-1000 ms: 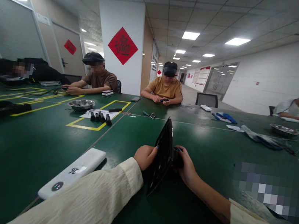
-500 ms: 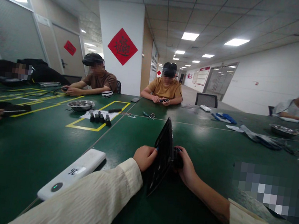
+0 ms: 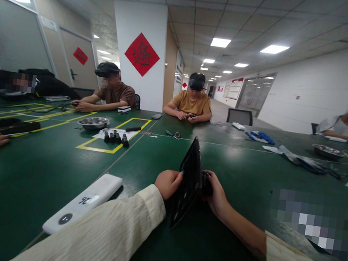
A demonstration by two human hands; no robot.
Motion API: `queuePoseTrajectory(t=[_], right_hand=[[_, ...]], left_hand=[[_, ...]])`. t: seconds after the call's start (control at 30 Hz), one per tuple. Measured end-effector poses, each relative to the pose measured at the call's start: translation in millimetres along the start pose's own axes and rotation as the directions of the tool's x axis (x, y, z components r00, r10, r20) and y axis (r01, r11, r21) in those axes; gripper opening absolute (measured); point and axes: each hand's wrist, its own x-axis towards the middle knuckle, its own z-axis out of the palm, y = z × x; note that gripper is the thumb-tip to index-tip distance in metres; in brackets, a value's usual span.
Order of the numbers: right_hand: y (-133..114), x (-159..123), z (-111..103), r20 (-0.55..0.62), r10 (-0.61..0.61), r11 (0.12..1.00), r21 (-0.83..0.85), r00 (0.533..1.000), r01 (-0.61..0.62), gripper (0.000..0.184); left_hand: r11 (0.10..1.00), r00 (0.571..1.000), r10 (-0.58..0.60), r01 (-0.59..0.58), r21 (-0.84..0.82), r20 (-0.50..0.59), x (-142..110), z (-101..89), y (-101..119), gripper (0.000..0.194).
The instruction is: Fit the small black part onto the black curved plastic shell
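Black panel (image 3: 188, 184) stood on edge between two hands

It's dead centre, above the green worktop (image 3: 225, 250); can't tell if the bottom edge touches. Left hand (image 3: 167, 184) is curled with its thumb against one face, but the other fingers are hidden, so no idea how firmly it grips. Right hand (image 3: 216, 192) has its fingers closed round a black lump (image 3: 207, 185) on the opposite side. I'd guess light, stiff, slippery, maybe crackable: hold the rim or that lump. Thin, shiny-edged slab; wrinkly cream sleeves (image 3: 138, 220), smooth white box (image 3: 86, 204) nearby.
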Motion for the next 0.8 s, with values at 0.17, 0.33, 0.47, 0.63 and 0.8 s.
queuePoseTrajectory(t=[0.17,0.33,0.47,0.63,0.8], right_hand=[[1.5,1.3,-0.9,0.008,-0.004,1.0,-0.003,1.0,0.004,0.024],[2.4,2.1,-0.6,-0.001,-0.009,1.0,0.001,1.0,0.009,0.024],[1.2,1.5,0.4,0.009,-0.005,1.0,0.004,1.0,0.005,0.023],[0.6,1.7,0.6,-0.001,-0.003,1.0,-0.001,1.0,0.003,0.022],[-0.5,0.7,1.1,-0.002,-0.006,1.0,-0.004,1.0,0.006,0.024]], left_hand=[[1.0,1.0,0.012,-0.012,0.006,0.004,-0.5,0.3,-0.7,0.052],[0.999,1.0,0.014,-0.015,0.036,0.021,-0.9,-1.0,1.1,0.048],[0.999,1.0,0.016,-0.017,0.052,0.016,-0.5,-1.3,0.7,0.046],[0.999,1.0,0.019,-0.019,0.041,0.008,0.3,0.7,-1.5,0.048],[1.0,1.0,0.014,-0.015,0.024,0.015,-0.1,-0.2,0.0,0.049]])
